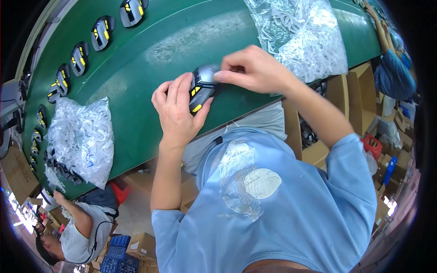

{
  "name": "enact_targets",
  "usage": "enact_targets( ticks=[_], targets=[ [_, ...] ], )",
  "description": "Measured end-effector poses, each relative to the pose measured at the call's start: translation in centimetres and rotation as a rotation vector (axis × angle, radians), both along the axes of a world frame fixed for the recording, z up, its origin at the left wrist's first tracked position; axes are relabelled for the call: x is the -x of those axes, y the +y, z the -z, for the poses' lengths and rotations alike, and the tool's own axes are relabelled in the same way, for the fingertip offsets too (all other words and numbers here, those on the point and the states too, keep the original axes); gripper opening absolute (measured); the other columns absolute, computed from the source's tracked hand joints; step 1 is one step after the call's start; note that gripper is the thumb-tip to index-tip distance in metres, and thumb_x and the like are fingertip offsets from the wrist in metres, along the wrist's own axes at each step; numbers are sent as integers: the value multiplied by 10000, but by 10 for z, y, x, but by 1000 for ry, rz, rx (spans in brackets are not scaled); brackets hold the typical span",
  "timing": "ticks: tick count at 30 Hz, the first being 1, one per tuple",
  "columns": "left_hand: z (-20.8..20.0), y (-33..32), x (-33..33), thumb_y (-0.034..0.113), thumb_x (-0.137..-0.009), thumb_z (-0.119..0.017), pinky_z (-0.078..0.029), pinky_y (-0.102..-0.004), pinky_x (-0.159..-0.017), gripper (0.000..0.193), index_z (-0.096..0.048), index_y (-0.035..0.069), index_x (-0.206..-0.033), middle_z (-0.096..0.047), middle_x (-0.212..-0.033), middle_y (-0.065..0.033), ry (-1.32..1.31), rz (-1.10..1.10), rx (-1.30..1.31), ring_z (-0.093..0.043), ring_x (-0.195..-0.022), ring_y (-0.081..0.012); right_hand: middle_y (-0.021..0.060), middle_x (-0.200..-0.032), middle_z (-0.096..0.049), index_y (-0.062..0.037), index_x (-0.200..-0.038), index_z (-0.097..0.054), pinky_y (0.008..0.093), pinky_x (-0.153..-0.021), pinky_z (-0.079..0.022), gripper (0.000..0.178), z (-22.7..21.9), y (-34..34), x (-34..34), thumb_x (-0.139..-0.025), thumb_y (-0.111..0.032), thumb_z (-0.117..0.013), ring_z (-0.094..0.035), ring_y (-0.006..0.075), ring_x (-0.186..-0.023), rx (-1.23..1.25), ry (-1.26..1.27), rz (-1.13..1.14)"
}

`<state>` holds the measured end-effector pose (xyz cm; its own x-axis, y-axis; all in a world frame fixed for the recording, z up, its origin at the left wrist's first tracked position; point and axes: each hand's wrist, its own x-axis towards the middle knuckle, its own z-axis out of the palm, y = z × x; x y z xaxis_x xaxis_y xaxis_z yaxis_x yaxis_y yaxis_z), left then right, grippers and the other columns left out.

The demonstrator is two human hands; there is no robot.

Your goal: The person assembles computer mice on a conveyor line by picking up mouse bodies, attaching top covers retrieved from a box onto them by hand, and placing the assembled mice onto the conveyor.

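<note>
A black and grey computer mouse with yellow side buttons [198, 94] rests at the near side of the green belt. My left hand [176, 108] is wrapped about it, thumb at its near edge and fingers along its left side. At the mouse's far right end is my right hand [256, 70], its thumb and forefinger pinched together against the grey shell. The right fingertips are slightly blurred, and whatever they may hold is too small to make out.
Similar mice [101, 34] form a curved row along the belt's far left. Clear bags of small translucent parts lie left [84, 136] and right [309, 43]. Cardboard boxes [362, 98] stand below the right edge. A person [84, 227] works at lower left, another [393, 73] at far right.
</note>
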<state>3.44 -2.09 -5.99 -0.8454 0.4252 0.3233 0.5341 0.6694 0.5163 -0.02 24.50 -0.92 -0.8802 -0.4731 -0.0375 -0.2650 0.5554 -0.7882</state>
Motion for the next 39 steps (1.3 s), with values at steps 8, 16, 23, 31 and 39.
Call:
enact_targets(
  ticks=[8,16,23,31,39],
  targets=[
    [2,3,-2,283,-819,-900,-374,-498,-1139,702,-649,69,-1438,-694,-1402,-49,13,-6,18,-563,-1235,-336,87,-706,-735,-27,-817,-762,406,-602,-507,485,-14,-18,69,-997,-477,-769,-673,267,-624,-337,-428,-322],
    [8,5,-1,284,-840,-876,-372,-513,-1148,679,-633,68,-1436,-672,-1412,-53,15,2,-32,-563,-1236,-335,128,-696,-703,-38,-851,-764,485,-645,-502,368,-41,-53,85,-979,-383,-779,-669,350,-672,-735,-293,-511],
    [7,-6,0,258,-858,-861,-410,-498,-1128,653,-646,15,-1424,-690,-1355,-153,18,15,-127,-610,-1227,-357,94,-811,-728,-63,-991,-772,403,-637,-505,384,-11,-22,63,-967,-445,-812,-655,257,-697,-389,-199,-388],
    [-26,-24,5,233,-1118,-619,-556,-277,-756,447,-596,-42,-1470,-731,-1133,-94,-614,21,-614,-709,-872,-165,72,-1343,-695,-128,-1551,-607,358,-887,-582,781,-9,-4,-23,-871,-357,-918,-684,235,-1087,103,170,-104],
    [-45,-6,0,362,-1197,-446,-512,-272,-620,538,-494,-22,-1570,-708,-1174,-136,-1284,126,-1142,-696,-770,-172,120,-1328,-722,-139,-1585,-569,387,-832,-611,701,17,-3,-32,-962,-315,-840,-721,272,-996,248,178,17]
  ],
)
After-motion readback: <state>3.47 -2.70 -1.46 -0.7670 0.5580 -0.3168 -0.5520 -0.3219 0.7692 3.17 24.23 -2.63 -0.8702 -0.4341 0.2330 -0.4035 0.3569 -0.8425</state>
